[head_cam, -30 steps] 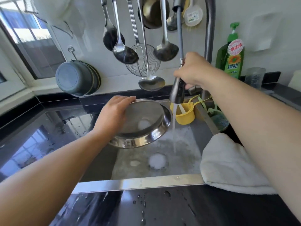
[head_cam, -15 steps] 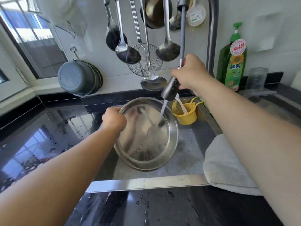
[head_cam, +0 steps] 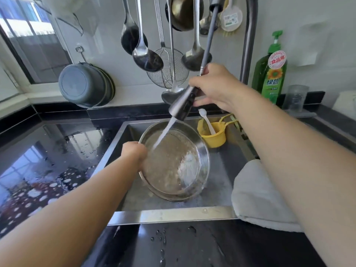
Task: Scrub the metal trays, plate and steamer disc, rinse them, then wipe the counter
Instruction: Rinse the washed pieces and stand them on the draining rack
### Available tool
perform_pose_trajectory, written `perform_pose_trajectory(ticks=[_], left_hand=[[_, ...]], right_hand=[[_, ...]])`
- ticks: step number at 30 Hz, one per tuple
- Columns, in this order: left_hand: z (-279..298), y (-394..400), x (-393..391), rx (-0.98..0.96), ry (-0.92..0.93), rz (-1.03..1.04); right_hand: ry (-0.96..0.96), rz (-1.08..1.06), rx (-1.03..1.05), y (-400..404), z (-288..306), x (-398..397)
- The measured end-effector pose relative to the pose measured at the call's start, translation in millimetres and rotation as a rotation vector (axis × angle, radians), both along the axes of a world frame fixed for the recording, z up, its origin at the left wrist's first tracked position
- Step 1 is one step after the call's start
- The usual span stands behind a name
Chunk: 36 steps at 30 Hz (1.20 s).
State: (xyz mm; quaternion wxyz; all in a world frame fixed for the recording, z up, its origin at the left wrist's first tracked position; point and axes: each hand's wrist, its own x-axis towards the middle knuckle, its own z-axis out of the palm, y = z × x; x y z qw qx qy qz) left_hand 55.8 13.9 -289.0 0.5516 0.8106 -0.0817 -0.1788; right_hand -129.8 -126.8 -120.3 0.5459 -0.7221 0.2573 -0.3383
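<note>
Head view, looking down into the stainless steel sink: rinse step in hand. Left hand is closed round the near-left rim of a round shallow metal tray, fingers wrapped over the edge, holding it tilted over the sink with its inside face turned up toward the camera. Right hand is closed round the dark pull-out faucet sprayer head, its grey hose running up past the hanging steel ladles; nozzle angled down-left, stream striking the upper-left of the tray's inner face. Water sheets and beads across the tray floor; no clear suds visible there. Judgement: this tray is mid-rinse, with the counter wipe not yet begun. Next move likely calls for turning the tray under the stream so the rim and the far side get washed, keeping the tilt so water drains into the sink and not onto the wet black glossy counter. White folded cloth lies draped over the sink's right edge, untouched; yellow plastic cup sits at the back of the sink. Against half a second earlier: sprayer is lifted slightly higher, and the stream lands nearer the tray's upper edge than its middle.
</note>
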Motion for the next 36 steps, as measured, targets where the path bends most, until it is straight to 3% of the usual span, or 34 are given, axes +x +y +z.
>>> perform_pose_trajectory(ticks=[4,9,11,14,18,23,30,36], left_hand=[[25,1,-22,0.155,-0.505,-0.202],[49,12,-10,0.191,-1.466,-0.682],[56,15,-1,0.224,-1.737,-0.706],[67,17,10,0.383,-1.995,-0.543],[72,17,18,0.469,-2.045,-0.564],[65,10,12,0.568,-1.857,-0.577],[56,-8,-9,0.454,-1.933,-0.595],[45,-2,-8,0.36,-1.725,-0.659]], right_hand=[[0.231,-0.085,-0.17,-14,6,-30],[0.402,-0.175,-0.296,-27,13,-47],[0.422,-0.128,-0.28,-27,18,-52],[0.417,-0.058,-0.212,-26,21,-57],[0.346,0.061,-0.105,-16,23,-57],[0.185,0.169,0.007,-1,23,-47],[0.04,0.037,0.04,9,11,-17],[0.029,-0.094,-0.037,5,4,-1]])
